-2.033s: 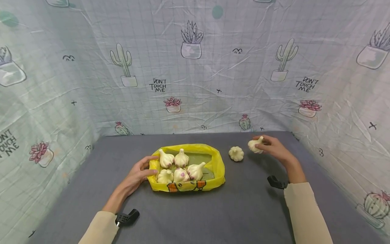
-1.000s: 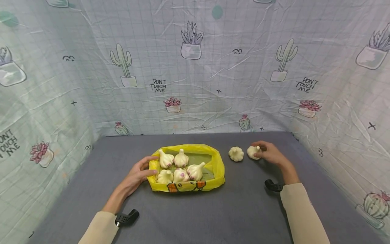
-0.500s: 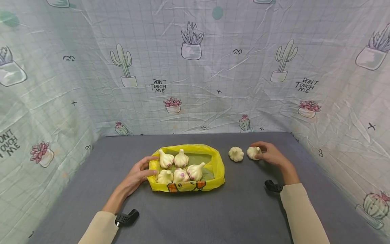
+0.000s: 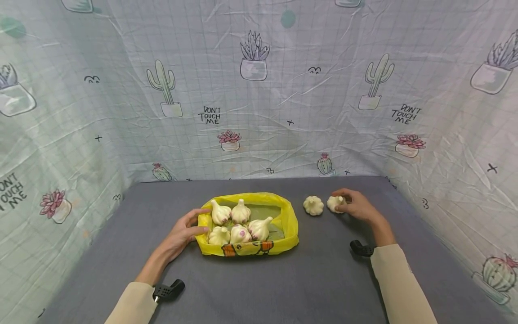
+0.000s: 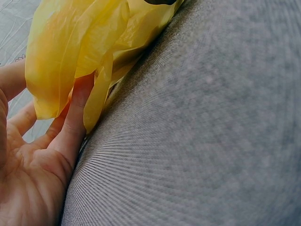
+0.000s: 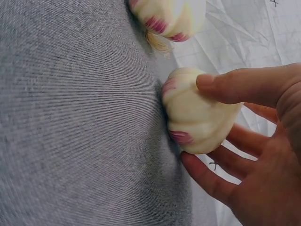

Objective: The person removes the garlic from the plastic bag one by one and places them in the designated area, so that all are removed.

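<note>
My right hand (image 4: 358,205) holds a white garlic bulb (image 6: 197,113) with purple streaks, thumb on one side and fingers on the other. The bulb sits at the grey cloth. A second garlic bulb (image 4: 313,205) stands just to its left. My left hand (image 4: 180,235) grips the left end of a yellow plastic bag (image 4: 291,225), opened out like a shallow basket. In the left wrist view its fingers (image 5: 70,122) reach in under the yellow film. Several garlic bulbs (image 4: 240,234) lie inside, mostly toward the left; the bag's right part shows a greenish bottom.
The grey cloth-covered table (image 4: 259,288) extends around the bag. A pale curtain (image 4: 283,99) printed with potted cacti rises behind it and along both sides. Each wrist carries a small black camera (image 4: 171,290).
My right hand has lowered its garlic bulb onto the cloth beside the other loose one and shifted slightly left. Over the last second it has barely moved. My left hand stays at the bag.
</note>
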{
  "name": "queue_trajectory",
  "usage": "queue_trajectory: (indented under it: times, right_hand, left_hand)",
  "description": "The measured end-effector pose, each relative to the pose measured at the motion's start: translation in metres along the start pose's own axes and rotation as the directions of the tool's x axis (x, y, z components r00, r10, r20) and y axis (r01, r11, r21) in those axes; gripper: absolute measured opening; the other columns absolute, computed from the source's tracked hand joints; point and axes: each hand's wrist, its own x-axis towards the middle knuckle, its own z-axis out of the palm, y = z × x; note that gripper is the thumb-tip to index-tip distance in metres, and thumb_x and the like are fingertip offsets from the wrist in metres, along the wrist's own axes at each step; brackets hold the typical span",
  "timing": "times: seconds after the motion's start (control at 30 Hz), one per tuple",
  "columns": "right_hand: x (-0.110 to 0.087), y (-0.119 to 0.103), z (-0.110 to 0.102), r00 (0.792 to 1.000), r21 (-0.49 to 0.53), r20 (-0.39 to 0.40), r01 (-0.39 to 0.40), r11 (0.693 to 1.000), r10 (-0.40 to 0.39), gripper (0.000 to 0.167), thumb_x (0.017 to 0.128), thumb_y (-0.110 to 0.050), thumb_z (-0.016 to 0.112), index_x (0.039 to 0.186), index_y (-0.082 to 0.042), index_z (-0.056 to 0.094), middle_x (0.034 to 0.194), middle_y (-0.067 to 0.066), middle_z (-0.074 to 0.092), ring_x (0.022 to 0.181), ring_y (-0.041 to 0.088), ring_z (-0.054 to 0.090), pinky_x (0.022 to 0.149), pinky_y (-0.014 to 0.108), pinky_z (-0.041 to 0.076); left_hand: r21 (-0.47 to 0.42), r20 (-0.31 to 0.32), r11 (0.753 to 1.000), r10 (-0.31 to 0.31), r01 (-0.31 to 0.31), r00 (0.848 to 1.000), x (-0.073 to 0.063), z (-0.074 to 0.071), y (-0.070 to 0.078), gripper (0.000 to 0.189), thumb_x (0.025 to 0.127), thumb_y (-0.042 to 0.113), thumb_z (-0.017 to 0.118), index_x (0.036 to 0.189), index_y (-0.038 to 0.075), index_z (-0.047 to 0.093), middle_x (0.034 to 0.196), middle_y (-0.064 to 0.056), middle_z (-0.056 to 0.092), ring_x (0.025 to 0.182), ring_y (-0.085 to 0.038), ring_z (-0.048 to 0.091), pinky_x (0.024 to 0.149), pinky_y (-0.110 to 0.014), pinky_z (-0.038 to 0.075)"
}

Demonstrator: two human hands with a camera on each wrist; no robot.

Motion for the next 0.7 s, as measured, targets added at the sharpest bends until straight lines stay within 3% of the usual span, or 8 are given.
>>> queue_trajectory:
  times: [0.2,0.7]
  right_hand:
    - [-0.0007,-0.0023,0.0019,0.999,0.000,-0.021,-0.040,0.999,0.040,0.049,0.095,-0.011,0.072,0.141,0.002,0.059,0.148,0.030,0.053,0.136,0.056,0.045,0.107,0.070,0.041]
    - [-0.0001,-0.0013,0.0016,0.999,0.007,-0.005,-0.045,0.999,0.045,0.050,0.095,-0.015,0.073,0.141,0.000,0.059,0.149,0.029,0.052,0.136,0.057,0.044,0.105,0.070,0.042]
  left_hand:
    - [0.002,-0.001,1.000,0.000,0.000,1.000,-0.0003,-0.0002,-0.0001,0.064,0.097,0.014,0.069,0.155,0.011,0.041,0.164,-0.020,0.032,0.129,-0.028,0.055,0.091,-0.039,0.059]
    - [-0.004,-0.002,1.000,0.002,-0.002,1.000,-0.0004,0.0010,0.0003,0.065,0.097,0.013,0.069,0.155,0.011,0.041,0.164,-0.020,0.032,0.129,-0.027,0.055,0.091,-0.039,0.059]
